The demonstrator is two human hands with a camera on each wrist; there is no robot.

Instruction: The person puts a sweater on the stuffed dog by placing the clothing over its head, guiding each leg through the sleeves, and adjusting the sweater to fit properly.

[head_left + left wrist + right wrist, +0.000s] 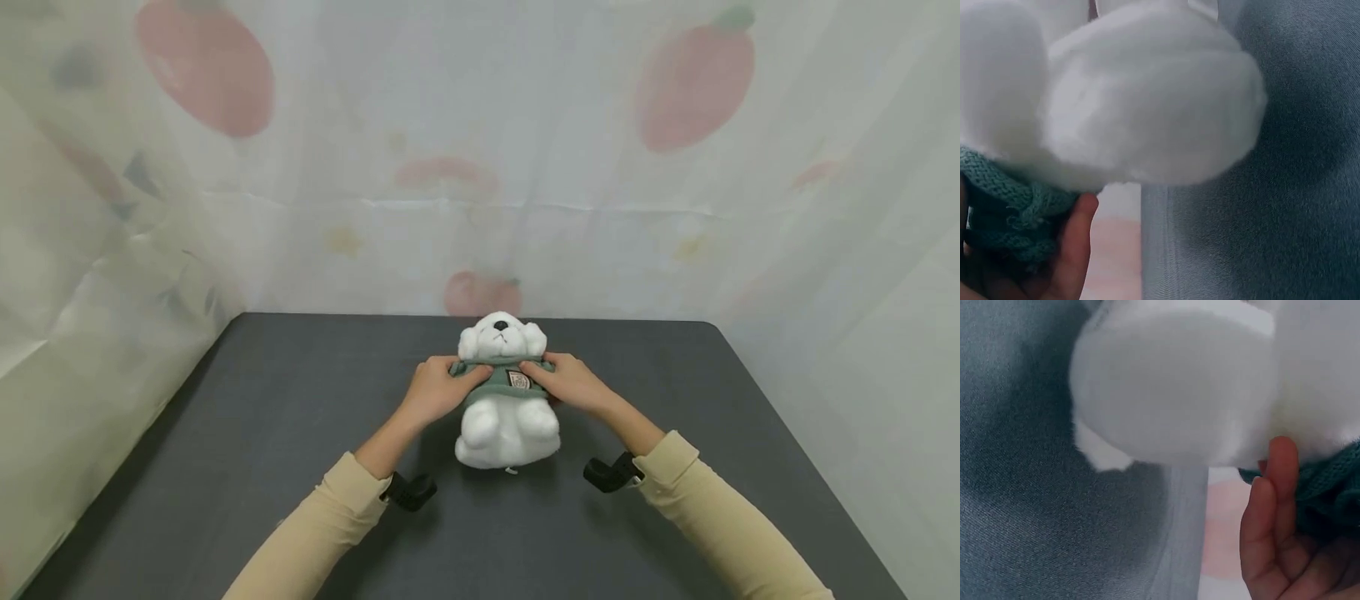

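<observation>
1. Head view: plush dog [504, 400] lies on its back at the middle of the dark desk [225, 467], head away from the person. Left hand [435, 390] and right hand [572, 383] each pinch the green knitted sweater [495, 385] at the toy's chest, fingers curled into the knit. Working the sweater well likely calls for even pulling on both sides, keeping the collar clear of the ears.
2. Left wrist view: fingers [1075, 244] curl into bunched green knit [1004, 206] under a white paw [1147, 106].
3. Right wrist view: fingers [1272, 512] hold knit [1329, 487] beside another paw [1179, 387]. Fruit-printed curtain [480, 150] surrounds the desk; nothing obstructs.
</observation>
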